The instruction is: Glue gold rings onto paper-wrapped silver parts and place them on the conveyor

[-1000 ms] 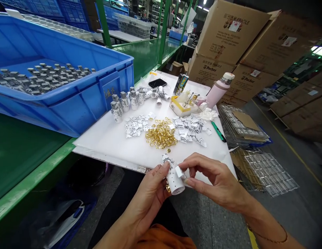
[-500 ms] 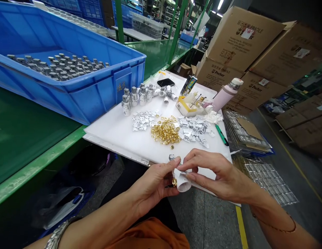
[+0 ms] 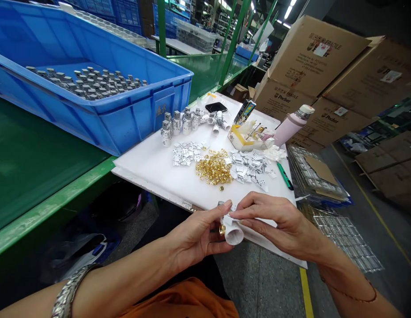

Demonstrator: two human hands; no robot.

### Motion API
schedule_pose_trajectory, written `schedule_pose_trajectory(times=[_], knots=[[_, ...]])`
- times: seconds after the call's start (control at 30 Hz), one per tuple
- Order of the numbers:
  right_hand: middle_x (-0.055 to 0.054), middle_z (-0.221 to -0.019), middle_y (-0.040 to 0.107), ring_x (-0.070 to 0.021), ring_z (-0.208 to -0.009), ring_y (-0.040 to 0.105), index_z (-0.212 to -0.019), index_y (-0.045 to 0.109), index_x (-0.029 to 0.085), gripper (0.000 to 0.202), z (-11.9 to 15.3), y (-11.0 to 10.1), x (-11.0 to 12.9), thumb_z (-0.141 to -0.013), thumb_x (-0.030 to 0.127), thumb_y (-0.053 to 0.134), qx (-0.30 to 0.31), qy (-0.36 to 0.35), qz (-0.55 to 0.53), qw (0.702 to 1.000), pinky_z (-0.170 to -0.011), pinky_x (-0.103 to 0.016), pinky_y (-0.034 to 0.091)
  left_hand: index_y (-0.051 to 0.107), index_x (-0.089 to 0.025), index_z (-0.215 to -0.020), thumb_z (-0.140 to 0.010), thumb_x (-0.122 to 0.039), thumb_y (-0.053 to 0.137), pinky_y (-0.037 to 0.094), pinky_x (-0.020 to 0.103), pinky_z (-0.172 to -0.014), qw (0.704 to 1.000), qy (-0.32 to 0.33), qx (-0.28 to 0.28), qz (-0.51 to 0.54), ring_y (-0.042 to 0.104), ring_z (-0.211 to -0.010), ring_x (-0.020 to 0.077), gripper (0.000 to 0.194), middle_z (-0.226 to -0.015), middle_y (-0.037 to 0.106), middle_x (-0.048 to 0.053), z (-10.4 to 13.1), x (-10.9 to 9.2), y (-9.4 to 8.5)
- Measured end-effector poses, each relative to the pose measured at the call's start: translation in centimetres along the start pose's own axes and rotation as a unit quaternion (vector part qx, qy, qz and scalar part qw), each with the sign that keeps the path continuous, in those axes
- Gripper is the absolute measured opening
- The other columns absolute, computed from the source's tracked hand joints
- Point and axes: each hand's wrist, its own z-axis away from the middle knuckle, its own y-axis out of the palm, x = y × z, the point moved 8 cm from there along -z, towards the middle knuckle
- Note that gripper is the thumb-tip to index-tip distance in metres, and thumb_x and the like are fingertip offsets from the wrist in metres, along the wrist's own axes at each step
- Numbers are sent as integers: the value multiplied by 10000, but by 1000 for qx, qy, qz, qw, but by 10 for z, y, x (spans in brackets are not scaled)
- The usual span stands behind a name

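Note:
My left hand (image 3: 200, 232) is closed around a white hollow cylinder (image 3: 234, 235), its open end facing me and tilted down. A gold ring (image 3: 222, 229) shows at the cylinder's left side, by my left fingers. With thumb and fingers pinched, my right hand (image 3: 281, 221) touches the cylinder's upper side; whatever lies between those fingertips is hidden. Just beyond both hands, a heap of gold rings (image 3: 214, 168) lies on the white tabletop (image 3: 148, 165). Small white-grey flat pieces (image 3: 250, 165) are piled right of the rings, and another pile (image 3: 187, 153) lies to their left.
Several white cylinders with grey tops (image 3: 186, 123) stand near a blue crate (image 3: 139, 106) of grey blocks. Farther back are a phone (image 3: 216, 107), a small tray (image 3: 246, 142) and a pink bottle (image 3: 291, 126). A green pen (image 3: 284, 176) lies at the right edge, cartons (image 3: 311, 62) beyond.
The right fingertips have shifted slightly along the cylinder's upper side. The cylinder's open end has turned a little more toward me. The camera view has moved slightly.

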Motion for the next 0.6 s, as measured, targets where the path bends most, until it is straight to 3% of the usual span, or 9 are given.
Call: schedule_pose_trajectory(times=[0.33, 0.6], knots=[[-68, -1012, 607, -140, -897, 597, -1258, 592, 260, 352, 3, 2, 3, -952, 117, 491, 2, -10, 10, 1000, -752, -264, 504, 715, -145, -851, -730, -424, 748, 504, 200, -537, 1000, 12, -6, 8, 585, -593, 114, 306, -699, 643, 29, 4, -2, 1], [-122, -1113, 564, -187, -1029, 566, -1350, 488, 214, 445, 6, 14, 10, -938, 67, 406, 49, -14, 81, 995, -852, -310, 526, 687, -115, -837, -739, -393, 745, 509, 199, -506, 1000, 6, 6, 18, 599, -562, 109, 301, -712, 621, 27, -5, -2, -3]])
